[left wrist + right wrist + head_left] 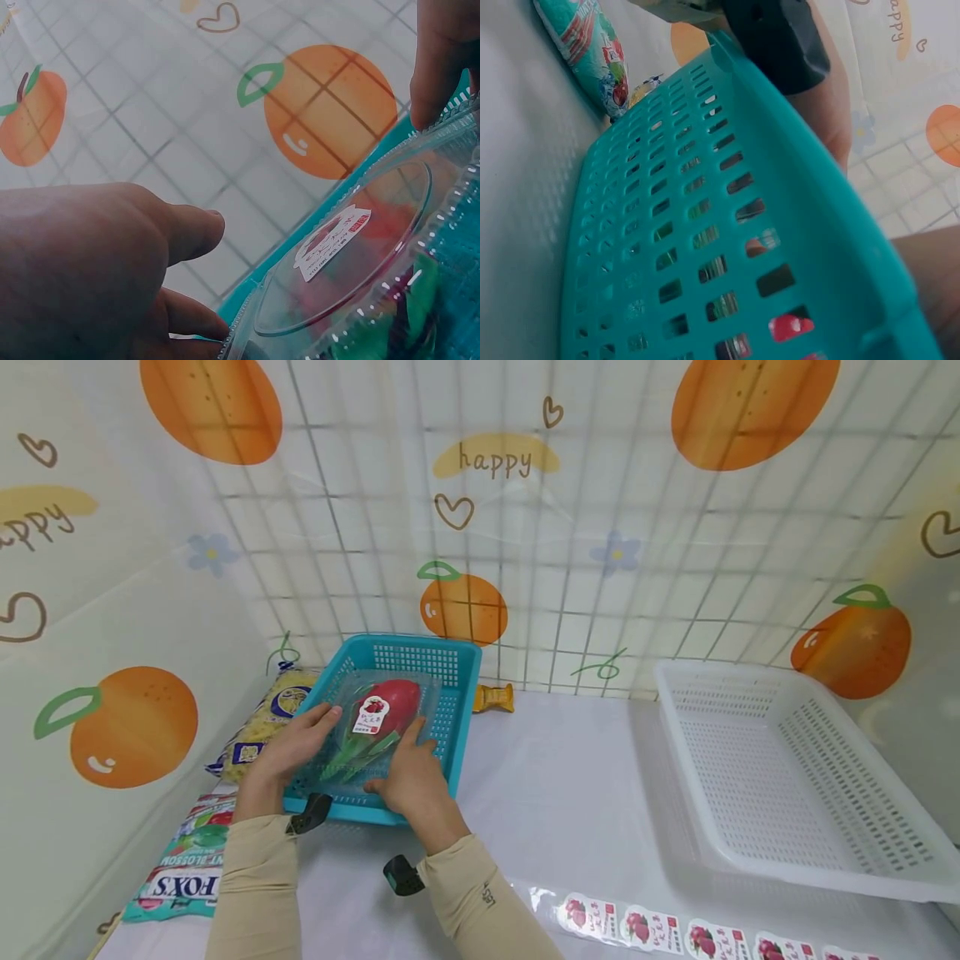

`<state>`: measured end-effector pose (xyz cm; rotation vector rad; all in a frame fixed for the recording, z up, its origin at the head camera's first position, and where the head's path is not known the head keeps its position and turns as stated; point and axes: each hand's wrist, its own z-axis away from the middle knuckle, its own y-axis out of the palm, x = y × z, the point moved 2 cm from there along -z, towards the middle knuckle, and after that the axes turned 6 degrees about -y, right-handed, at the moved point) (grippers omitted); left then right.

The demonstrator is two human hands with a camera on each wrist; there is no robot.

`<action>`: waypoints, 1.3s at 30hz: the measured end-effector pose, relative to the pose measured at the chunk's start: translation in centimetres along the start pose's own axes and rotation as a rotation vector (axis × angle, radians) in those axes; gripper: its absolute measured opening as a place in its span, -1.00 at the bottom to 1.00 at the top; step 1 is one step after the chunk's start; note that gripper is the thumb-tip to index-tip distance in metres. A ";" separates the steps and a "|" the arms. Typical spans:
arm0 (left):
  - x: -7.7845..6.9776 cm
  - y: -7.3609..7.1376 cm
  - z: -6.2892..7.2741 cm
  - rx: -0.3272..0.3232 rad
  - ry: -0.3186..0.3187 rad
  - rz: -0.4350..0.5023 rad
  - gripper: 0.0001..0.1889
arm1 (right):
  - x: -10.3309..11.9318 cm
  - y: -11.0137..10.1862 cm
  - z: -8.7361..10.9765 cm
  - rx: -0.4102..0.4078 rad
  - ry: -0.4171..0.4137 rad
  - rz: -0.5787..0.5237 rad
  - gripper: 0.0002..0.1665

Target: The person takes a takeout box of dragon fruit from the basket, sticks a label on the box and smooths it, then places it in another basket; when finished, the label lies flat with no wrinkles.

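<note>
A clear plastic clamshell box [352,693] holds a red dragon fruit [401,697] with green leafy ends. A white label [372,716] with a picture of red fruit is on its lid. The box lies tilted within the teal basket [467,693]. Along the box's left side is my left hand [288,747], its thumb straight and off the lid, lower fingers at the box's edge in the left wrist view [82,262]. My right hand [416,781] grips the near right corner, index finger along the right side and thumb at the near edge.
Left of the basket lie a yellow pasta-like bag [251,731] and a teal FOX'S candy bag [195,860]. A small orange-yellow packet [495,697] is behind the basket's right side. A white basket [682,760] stands at right. A strip of fruit labels [652,929] lies in front.
</note>
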<state>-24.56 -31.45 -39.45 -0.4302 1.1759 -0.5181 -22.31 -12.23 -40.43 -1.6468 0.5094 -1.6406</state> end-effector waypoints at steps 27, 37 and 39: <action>-2.4 0.1 1.1 -0.059 0.034 -0.079 -0.09 | -0.7 -2.6 1.1 -0.137 -0.223 0.006 0.25; -7.3 2.8 3.9 -0.188 0.304 -0.238 -0.25 | -4.0 -7.5 1.9 -0.279 -0.281 -0.050 0.13; -8.1 3.9 4.2 -0.204 0.345 -0.263 -0.27 | -4.8 -8.4 2.0 -0.304 -0.273 -0.037 0.11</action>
